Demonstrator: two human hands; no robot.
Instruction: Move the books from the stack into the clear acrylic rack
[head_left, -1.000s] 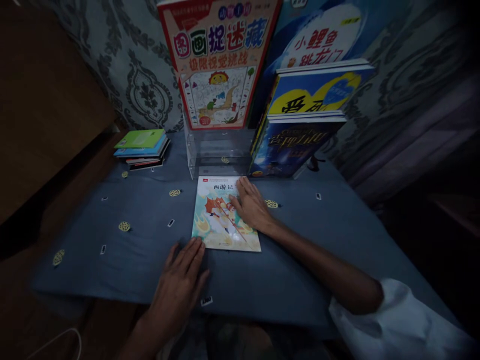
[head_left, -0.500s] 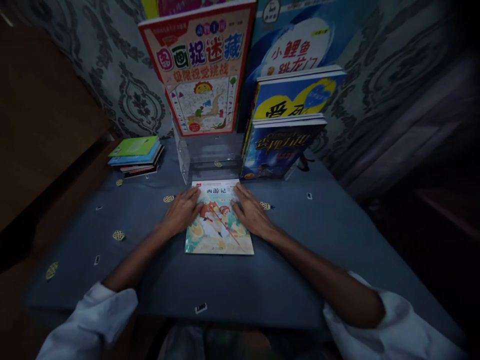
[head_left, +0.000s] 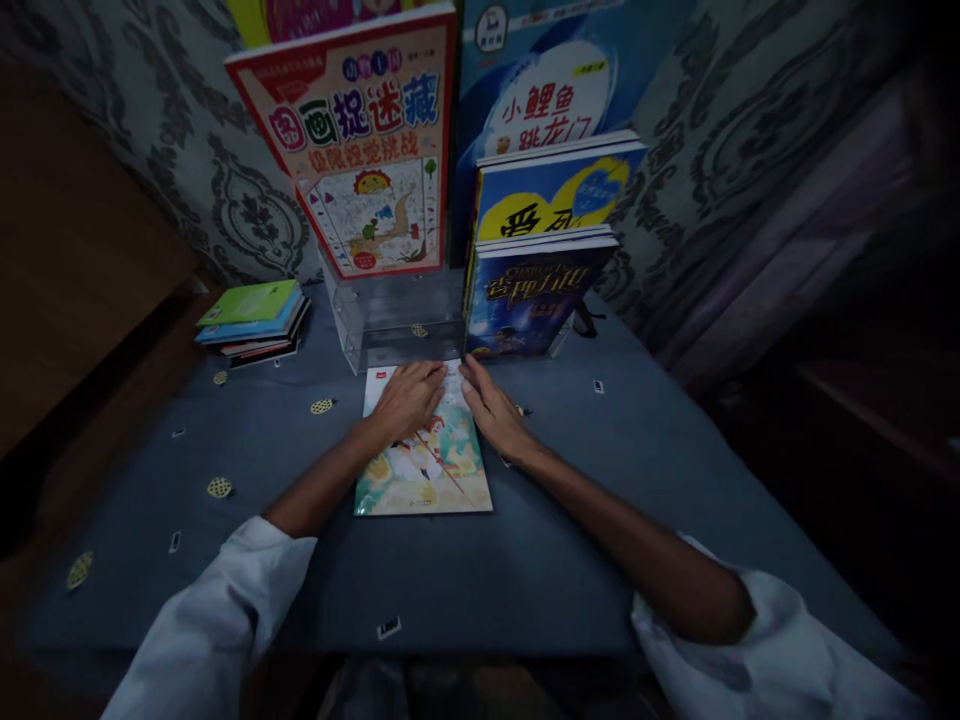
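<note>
A thin picture book (head_left: 431, 485) with an illustrated cover lies closed and flat on the cloth-covered table, just in front of a clear stand. My left hand (head_left: 411, 400) rests flat across the upper part of its cover, fingers stretched toward the top right and hiding most of the title. Along the book's upper right edge lies my right hand (head_left: 491, 408), its fingers extended and the tips at the top corner. The fingertips of both hands are close together there.
Behind the book, the clear acrylic stand (head_left: 397, 345) holds upright children's books, among them a red-bordered book (head_left: 375, 215) and a dark blue book (head_left: 536, 300). A stack of thin books (head_left: 251, 320) lies at the back left. Patterned wall covering (head_left: 259, 215) rises behind.
My left hand has slid from the book's left edge rightward over the cover. My right hand stays by the right edge. The view has shifted slightly.
</note>
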